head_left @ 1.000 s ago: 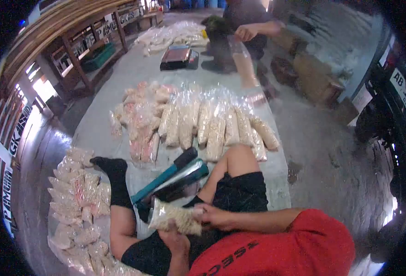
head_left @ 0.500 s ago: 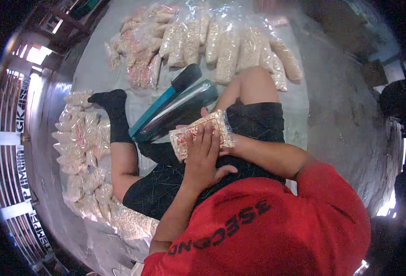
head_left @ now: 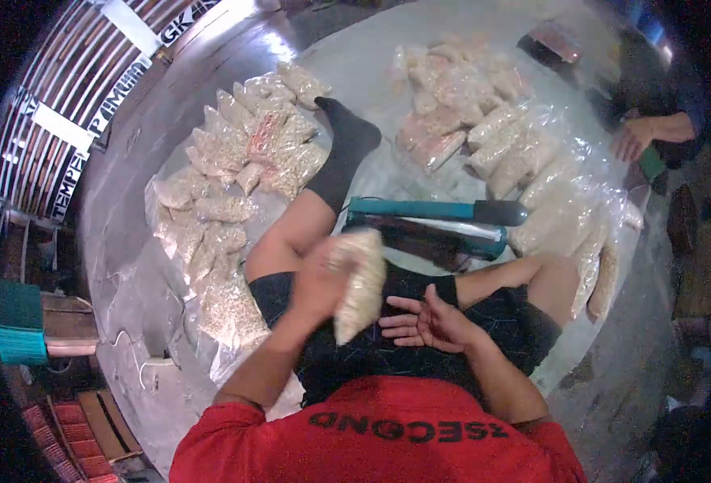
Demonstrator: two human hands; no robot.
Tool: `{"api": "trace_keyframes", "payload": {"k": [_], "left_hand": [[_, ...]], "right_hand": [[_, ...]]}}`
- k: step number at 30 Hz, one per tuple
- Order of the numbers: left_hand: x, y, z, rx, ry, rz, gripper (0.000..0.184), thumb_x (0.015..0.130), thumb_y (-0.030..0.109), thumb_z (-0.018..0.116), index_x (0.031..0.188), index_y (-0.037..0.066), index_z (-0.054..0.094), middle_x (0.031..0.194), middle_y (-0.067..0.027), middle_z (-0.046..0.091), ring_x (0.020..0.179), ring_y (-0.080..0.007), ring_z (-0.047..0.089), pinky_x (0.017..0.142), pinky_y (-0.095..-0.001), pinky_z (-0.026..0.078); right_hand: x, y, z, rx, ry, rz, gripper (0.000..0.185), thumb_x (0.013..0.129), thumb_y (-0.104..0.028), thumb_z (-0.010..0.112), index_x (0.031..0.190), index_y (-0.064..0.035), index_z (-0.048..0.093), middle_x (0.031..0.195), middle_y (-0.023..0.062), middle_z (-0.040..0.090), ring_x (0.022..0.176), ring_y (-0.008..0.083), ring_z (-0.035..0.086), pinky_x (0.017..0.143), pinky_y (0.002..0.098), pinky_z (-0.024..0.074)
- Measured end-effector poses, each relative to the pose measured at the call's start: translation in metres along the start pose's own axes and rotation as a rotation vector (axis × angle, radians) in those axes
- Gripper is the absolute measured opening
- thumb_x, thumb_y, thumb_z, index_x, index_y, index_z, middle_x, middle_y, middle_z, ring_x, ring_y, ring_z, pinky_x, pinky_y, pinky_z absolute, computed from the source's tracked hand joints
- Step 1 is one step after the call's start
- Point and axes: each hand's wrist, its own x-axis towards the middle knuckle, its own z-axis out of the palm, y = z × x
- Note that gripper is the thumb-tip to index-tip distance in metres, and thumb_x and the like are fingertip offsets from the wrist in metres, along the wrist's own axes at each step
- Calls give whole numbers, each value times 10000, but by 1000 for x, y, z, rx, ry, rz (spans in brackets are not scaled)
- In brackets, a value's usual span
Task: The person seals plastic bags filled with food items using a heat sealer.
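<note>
My left hand (head_left: 317, 283) is closed around one side of a clear plastic bag of pale beans (head_left: 363, 282). The bag is raised above my lap and tilted on edge, blurred by motion. To its right, my right hand (head_left: 436, 324) is open, palm turned up and fingers spread, apart from the bag. A teal and black impulse sealer (head_left: 420, 209) lies on the floor between my legs, just beyond both hands.
Many filled bags (head_left: 231, 145) are spread to the left beside my leg. More bags (head_left: 524, 153) lie in rows ahead and to the right. At far right another person's hand (head_left: 634, 138) is close to a green object (head_left: 652, 163). Slatted panels (head_left: 74, 88) stand at upper left.
My view has swung left. Both hands were on the bag; now the right hand has let go, and the left has lifted the bag and moved it left.
</note>
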Motion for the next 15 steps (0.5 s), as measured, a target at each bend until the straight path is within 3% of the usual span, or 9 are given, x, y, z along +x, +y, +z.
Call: {"api": "trace_keyframes", "payload": {"k": [2,4,5,7,9,10,12,14,15], "left_hand": [[28,50,-44,414,289,-114,280,908,186,715,1129,16,688,982,-154,733,931,-275,698,847,-380,528],[81,17,-86,250,519,60,354,940,322,695,1074,-5,674,991,-138,718,862,-254,675,812,-385,523],[101,34,-96,324,723,-134,365,956,321,688,1113,-4,633,985,-115,689,880,-228,656,814,-386,528],[150,2,-129,-268,704,50,365,981,288,657,1171,-14,581,980,-111,668,931,-217,644,848,-377,525],[193,-39,-143,-487,757,177,377,992,276,633,1230,-6,556,980,-116,666,932,-220,642,856,-376,526],[211,-59,-141,-683,823,286,396,1003,264,610,1288,1,531,980,-121,664,932,-222,641,863,-376,527],[222,-97,-129,-583,967,-16,433,986,274,599,1337,26,548,1040,-153,690,937,-263,661,885,-398,523],[224,-171,-104,88,913,-107,496,943,300,625,1364,46,556,1135,-219,696,1014,-353,677,920,-442,517],[225,-207,-94,453,553,-181,525,924,322,639,1357,35,560,1166,-248,679,1065,-388,658,943,-459,505]], "right_hand": [[8,7,-9,-95,224,-60,935,946,-719,422,1602,-106,160,1458,165,486,1230,264,583,1050,404,471],[9,13,-19,-211,263,-95,907,958,-691,451,1600,-116,169,1421,146,512,1167,247,615,1001,391,503],[10,14,-22,-338,276,-89,880,970,-663,480,1598,-126,178,1384,127,538,1105,229,648,951,379,534],[11,14,-17,-373,305,-80,845,1001,-571,522,1593,-84,166,1282,120,584,981,197,678,855,343,562],[12,11,-15,-443,363,-20,825,1033,-477,524,1594,-35,112,1342,170,552,1027,200,663,881,339,550],[14,23,-25,-487,426,-106,857,1001,-517,569,1563,15,199,1224,136,618,891,182,681,804,333,567],[6,30,-27,-645,486,-136,852,1000,-510,575,1560,18,209,1210,133,630,893,189,683,810,334,566],[-6,21,-20,-853,558,-136,845,990,-499,600,1557,13,238,1207,169,663,1010,251,688,891,367,551],[-14,12,-6,-863,574,-129,845,990,-499,600,1557,13,238,1207,169,663,1010,251,688,891,367,551]]}}
